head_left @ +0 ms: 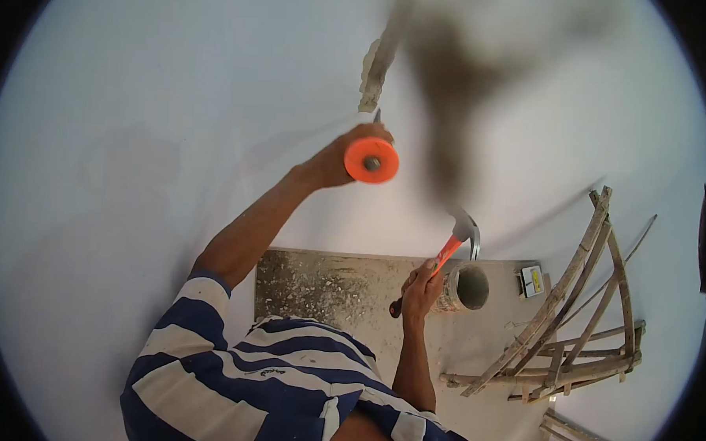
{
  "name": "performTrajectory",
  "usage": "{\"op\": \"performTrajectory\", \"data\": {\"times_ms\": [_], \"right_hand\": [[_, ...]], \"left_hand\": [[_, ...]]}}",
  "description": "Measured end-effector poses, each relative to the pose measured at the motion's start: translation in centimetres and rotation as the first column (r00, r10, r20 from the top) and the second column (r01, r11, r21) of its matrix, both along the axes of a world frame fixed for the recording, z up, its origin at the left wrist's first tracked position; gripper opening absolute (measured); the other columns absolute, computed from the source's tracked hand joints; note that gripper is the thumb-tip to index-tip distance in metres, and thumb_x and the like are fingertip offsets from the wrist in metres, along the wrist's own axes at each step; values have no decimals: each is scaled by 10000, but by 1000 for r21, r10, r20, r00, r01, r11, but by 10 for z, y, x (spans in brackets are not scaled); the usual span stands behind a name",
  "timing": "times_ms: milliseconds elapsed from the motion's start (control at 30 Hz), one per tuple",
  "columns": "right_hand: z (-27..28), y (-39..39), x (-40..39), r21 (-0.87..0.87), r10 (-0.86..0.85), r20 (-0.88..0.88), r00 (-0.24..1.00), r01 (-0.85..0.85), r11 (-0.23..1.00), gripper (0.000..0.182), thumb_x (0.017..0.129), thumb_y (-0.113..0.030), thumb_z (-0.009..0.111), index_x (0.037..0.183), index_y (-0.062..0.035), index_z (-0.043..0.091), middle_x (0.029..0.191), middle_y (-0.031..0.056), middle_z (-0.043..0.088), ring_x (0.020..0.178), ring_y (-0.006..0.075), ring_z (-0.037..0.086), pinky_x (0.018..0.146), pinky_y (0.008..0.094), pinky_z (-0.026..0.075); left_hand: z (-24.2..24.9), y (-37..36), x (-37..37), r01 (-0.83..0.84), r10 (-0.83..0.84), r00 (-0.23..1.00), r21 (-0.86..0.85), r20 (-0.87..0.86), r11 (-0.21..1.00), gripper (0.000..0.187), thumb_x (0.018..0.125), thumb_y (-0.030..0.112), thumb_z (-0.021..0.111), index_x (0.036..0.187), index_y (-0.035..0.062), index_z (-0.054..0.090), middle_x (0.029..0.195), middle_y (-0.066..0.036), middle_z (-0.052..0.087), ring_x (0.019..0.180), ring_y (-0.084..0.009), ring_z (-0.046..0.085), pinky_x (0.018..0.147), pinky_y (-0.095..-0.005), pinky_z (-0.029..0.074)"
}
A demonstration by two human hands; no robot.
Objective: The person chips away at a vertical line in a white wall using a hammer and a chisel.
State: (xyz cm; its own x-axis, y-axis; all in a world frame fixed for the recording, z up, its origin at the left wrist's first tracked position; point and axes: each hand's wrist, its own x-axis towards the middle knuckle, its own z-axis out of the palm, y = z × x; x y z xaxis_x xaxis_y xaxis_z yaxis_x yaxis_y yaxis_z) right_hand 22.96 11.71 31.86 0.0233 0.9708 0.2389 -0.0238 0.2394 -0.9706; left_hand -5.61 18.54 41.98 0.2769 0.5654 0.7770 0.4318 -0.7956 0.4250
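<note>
My left hand (337,160) is raised to the white wall and closed around a chisel (372,164) with a round orange guard. The guard faces me and hides much of the grip. Beyond the fingers, the chisel's tip points at the lower end of a rough groove (377,72) cut in the wall. Lower and to the right, my right hand (421,290) grips a claw hammer (447,254) by its orange and black handle. The hammer's metal head is up, apart from the chisel.
A pale bucket (448,300) stands on the floor behind my right hand. Broken debris (326,292) litters the floor by the wall. To the right are a small box (531,281) and a rough wooden frame (577,309). A dark blur (452,107) covers part of the upper view.
</note>
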Motion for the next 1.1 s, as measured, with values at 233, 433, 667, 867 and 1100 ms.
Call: {"op": "performTrajectory", "data": {"times_ms": [233,433,667,867,1100], "right_hand": [[-13,-8,4,-59,3,-144,990,-12,998,362,1006,-347,455,734,-125,365,533,-62,322,421,24,291,369,214,251],[-1,-8,-15,25,48,-131,990,-46,999,362,1005,-348,456,738,-117,376,544,-54,352,435,29,326,381,216,274],[20,0,-26,98,83,-26,996,-80,992,360,1006,-335,444,743,-93,406,552,-46,384,446,47,356,407,234,320],[120,-5,-15,717,-93,-272,958,266,644,392,963,-468,476,812,-106,476,623,-41,441,451,50,353,397,196,314],[96,45,-37,430,-179,725,665,-234,872,289,915,-272,525,715,-68,481,557,67,475,471,196,458,456,349,351]], "left_hand": [[30,17,-41,-22,9,964,45,265,999,181,885,34,551,1061,62,577,1118,-6,585,947,-146,551,851,-299,461],[23,21,-39,9,-18,956,32,292,999,221,864,18,570,1080,69,576,1112,0,590,942,-157,554,869,-308,459],[34,15,-34,-16,17,980,-9,198,1000,262,850,14,593,1102,78,554,1096,-1,593,951,-171,565,890,-327,465],[43,22,-17,-89,112,986,-179,122,980,273,852,37,609,1114,76,546,1113,-17,583,1010,-162,557,910,-329,452],[41,17,-16,-91,109,987,-150,118,985,306,808,27,661,1091,77,557,1086,-21,593,1025,-182,555,942,-331,436]]}}
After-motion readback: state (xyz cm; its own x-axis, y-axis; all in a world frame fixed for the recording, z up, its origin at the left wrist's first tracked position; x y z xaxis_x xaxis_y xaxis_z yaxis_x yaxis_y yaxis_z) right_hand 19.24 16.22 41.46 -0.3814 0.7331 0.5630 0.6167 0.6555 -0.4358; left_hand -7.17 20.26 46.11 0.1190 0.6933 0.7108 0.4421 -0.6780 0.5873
